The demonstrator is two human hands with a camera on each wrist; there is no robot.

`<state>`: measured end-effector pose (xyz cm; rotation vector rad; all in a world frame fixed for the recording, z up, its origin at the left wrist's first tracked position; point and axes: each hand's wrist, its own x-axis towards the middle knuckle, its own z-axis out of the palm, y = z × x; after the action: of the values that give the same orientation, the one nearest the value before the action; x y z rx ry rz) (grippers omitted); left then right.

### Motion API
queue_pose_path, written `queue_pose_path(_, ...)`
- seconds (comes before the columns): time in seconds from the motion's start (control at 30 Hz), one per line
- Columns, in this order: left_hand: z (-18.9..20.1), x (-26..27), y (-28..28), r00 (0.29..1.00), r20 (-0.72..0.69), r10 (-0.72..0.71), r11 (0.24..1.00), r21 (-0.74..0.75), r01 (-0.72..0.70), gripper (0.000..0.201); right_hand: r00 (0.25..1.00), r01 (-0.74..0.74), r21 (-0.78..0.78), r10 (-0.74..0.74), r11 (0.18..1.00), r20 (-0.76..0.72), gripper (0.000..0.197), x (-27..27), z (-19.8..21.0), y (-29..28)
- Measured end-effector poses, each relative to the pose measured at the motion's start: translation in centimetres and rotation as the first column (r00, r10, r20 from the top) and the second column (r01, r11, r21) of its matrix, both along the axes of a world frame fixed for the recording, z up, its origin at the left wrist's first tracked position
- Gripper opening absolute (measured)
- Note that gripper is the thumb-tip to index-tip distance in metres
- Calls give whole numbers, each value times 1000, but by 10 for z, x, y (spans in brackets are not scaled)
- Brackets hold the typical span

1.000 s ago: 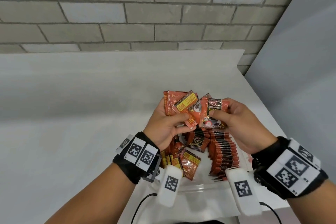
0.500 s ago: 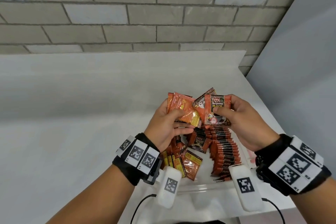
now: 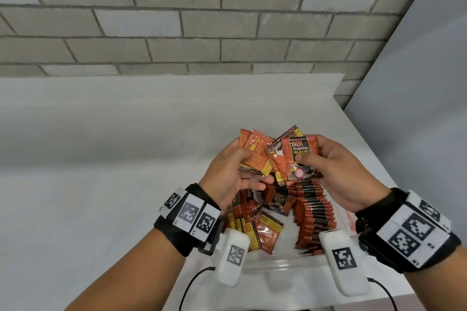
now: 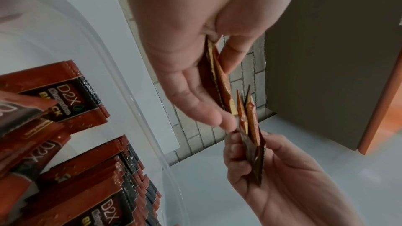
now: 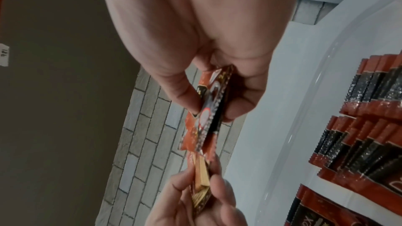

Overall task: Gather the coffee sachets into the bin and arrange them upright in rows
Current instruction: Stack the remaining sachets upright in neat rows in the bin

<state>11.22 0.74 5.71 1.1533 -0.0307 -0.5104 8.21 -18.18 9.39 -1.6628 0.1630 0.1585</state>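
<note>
Both hands hover above a clear plastic bin (image 3: 275, 264) on the white table. My left hand (image 3: 231, 171) grips a fan of several orange-red coffee sachets (image 3: 255, 156), backs toward me; edge-on in the left wrist view they show as sachets (image 4: 219, 82). My right hand (image 3: 336, 171) pinches a few sachets (image 3: 299, 159), the front one showing its black label; the right wrist view shows these sachets (image 5: 208, 114) between thumb and fingers. The two bundles touch. Inside the bin, a row of upright sachets (image 3: 314, 212) runs along the right, and loose sachets (image 3: 262, 227) lie jumbled at left.
The white table (image 3: 101, 159) stretches far to the left and back to a grey brick wall (image 3: 202, 20). A grey panel (image 3: 417, 108) stands close on the right, near the table's right edge. Wrist cameras with cables hang under both forearms.
Both hands have risen slightly above the bin with their sachets. The right hand's bundle now stands more upright and squared, close against the left hand's fan.
</note>
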Motion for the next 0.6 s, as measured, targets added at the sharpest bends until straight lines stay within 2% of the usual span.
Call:
queue_pose_path(0.1,0,0,1,997,74,-16,997,83,10,18,1000,1,26,0,1000,-15,20,0,1,0)
queue_pose_path(0.2,1,0,1,992,118,-53,990,140,36,36,999,-10,57,12,998,-31,18,0,-1,0)
queue_pose_path(0.27,3,-1,-2,990,130,-56,988,153,36,39,998,-19,87,24,996,-50,19,0,-2,1)
queue_pose_path(0.43,3,-1,-11,995,73,69,995,72,-74,25,999,15,129,-8,992,-50,16,2,-3,1)
queue_pose_path(0.6,3,-10,-19,994,105,23,999,21,-25,28,1000,30,91,-30,995,-2,17,3,-2,7)
